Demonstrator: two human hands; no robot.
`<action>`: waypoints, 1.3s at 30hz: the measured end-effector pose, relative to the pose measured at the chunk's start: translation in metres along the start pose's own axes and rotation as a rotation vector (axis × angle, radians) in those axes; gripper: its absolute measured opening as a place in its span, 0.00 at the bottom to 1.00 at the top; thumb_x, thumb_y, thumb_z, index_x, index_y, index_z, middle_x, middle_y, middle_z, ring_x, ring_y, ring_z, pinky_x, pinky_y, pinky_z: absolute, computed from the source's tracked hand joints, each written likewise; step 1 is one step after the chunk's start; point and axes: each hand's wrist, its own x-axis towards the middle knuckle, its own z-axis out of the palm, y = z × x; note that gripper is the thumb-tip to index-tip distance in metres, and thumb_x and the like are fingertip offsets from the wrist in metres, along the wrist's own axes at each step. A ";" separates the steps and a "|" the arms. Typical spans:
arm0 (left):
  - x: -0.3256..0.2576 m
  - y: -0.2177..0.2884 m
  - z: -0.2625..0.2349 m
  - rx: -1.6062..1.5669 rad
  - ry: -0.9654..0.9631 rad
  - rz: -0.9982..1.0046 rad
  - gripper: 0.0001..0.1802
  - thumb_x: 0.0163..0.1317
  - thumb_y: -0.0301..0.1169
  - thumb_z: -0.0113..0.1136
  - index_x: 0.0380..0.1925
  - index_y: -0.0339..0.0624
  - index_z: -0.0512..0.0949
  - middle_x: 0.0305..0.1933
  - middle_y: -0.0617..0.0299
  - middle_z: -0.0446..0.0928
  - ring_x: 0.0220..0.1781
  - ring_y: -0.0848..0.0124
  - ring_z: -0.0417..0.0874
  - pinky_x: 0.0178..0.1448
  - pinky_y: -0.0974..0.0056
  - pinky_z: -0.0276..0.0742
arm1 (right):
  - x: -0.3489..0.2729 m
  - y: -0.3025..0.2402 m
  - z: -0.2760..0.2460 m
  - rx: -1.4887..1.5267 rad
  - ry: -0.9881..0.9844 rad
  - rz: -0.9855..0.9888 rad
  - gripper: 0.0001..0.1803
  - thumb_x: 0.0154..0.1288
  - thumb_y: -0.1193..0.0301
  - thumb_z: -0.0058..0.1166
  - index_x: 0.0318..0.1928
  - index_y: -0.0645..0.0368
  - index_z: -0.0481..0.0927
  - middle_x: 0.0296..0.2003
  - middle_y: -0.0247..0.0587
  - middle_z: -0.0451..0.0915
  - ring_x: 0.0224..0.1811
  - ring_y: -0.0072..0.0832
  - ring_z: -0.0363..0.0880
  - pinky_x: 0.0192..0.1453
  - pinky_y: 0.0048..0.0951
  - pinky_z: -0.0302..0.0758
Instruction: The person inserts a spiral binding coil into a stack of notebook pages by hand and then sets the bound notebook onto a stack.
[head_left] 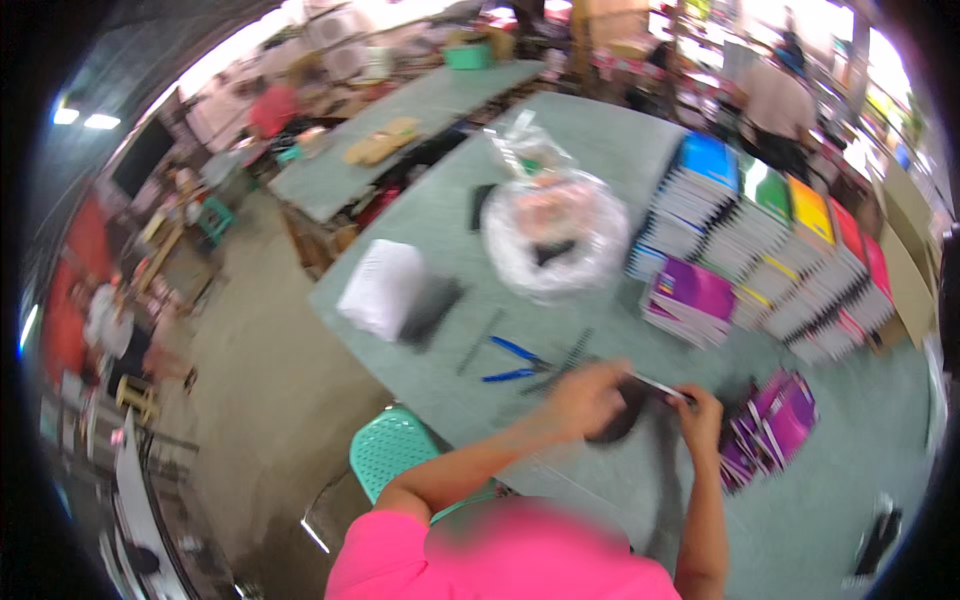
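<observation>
Over the near side of the table, my right hand (700,415) is closed on the right end of a small thin notebook (657,385), seen nearly edge-on. My left hand (590,398), smeared by motion, is closed at the notebook's left end; what its fingers pinch is too blurred to make out. Left of that hand lie blue-handled pliers (512,376) and dark spiral binding coils (575,350). To the right of my right hand, several purple notebooks (770,425) lie in a loose, fanned pile. A neater stack of purple notebooks (692,300) stands beyond.
Tall stacks of spiral notebooks (760,240) with coloured covers fill the table's far right. A clear plastic bag (555,235) sits mid-table, a white paper stack (382,288) at left. A green stool (392,450) stands by the left edge. Other people (780,100) are farther off.
</observation>
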 end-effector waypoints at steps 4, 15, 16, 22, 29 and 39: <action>0.004 -0.018 -0.005 0.312 -0.373 -0.087 0.25 0.52 0.28 0.60 0.53 0.48 0.73 0.38 0.50 0.75 0.41 0.54 0.76 0.47 0.53 0.72 | -0.003 0.005 0.023 0.199 -0.034 0.018 0.09 0.55 0.75 0.56 0.38 0.63 0.82 0.30 0.44 0.83 0.32 0.26 0.81 0.39 0.26 0.74; 0.022 -0.008 -0.001 0.159 -0.125 0.022 0.21 0.54 0.30 0.61 0.51 0.51 0.76 0.39 0.53 0.78 0.38 0.58 0.76 0.44 0.59 0.72 | -0.013 0.017 0.029 0.339 0.061 0.032 0.07 0.54 0.78 0.59 0.35 0.63 0.81 0.29 0.41 0.80 0.29 0.21 0.76 0.35 0.24 0.72; 0.026 -0.007 -0.001 0.156 -0.014 0.060 0.21 0.54 0.30 0.61 0.51 0.51 0.76 0.38 0.53 0.77 0.38 0.58 0.77 0.44 0.59 0.72 | -0.014 0.016 0.029 0.315 0.077 0.022 0.07 0.54 0.78 0.59 0.35 0.63 0.81 0.29 0.39 0.80 0.30 0.20 0.76 0.36 0.23 0.72; 0.018 -0.010 0.007 0.218 -0.315 0.001 0.20 0.54 0.29 0.61 0.50 0.50 0.77 0.34 0.54 0.76 0.37 0.56 0.77 0.43 0.59 0.72 | -0.026 0.034 0.044 0.638 -0.041 0.279 0.08 0.54 0.81 0.58 0.37 0.64 0.81 0.29 0.30 0.80 0.31 0.15 0.75 0.36 0.18 0.71; 0.024 -0.004 0.015 0.166 -0.341 0.029 0.20 0.54 0.28 0.62 0.49 0.47 0.78 0.37 0.54 0.78 0.38 0.59 0.78 0.44 0.61 0.73 | -0.021 0.028 0.047 0.690 -0.089 0.335 0.13 0.56 0.81 0.55 0.43 0.61 0.81 0.30 0.30 0.81 0.31 0.14 0.74 0.37 0.19 0.71; 0.035 0.023 0.005 -0.033 0.116 0.091 0.16 0.56 0.32 0.62 0.45 0.45 0.78 0.39 0.54 0.78 0.39 0.60 0.79 0.45 0.64 0.74 | -0.027 0.024 0.046 0.578 -0.130 0.208 0.14 0.56 0.82 0.54 0.44 0.62 0.80 0.34 0.33 0.82 0.38 0.18 0.77 0.44 0.21 0.72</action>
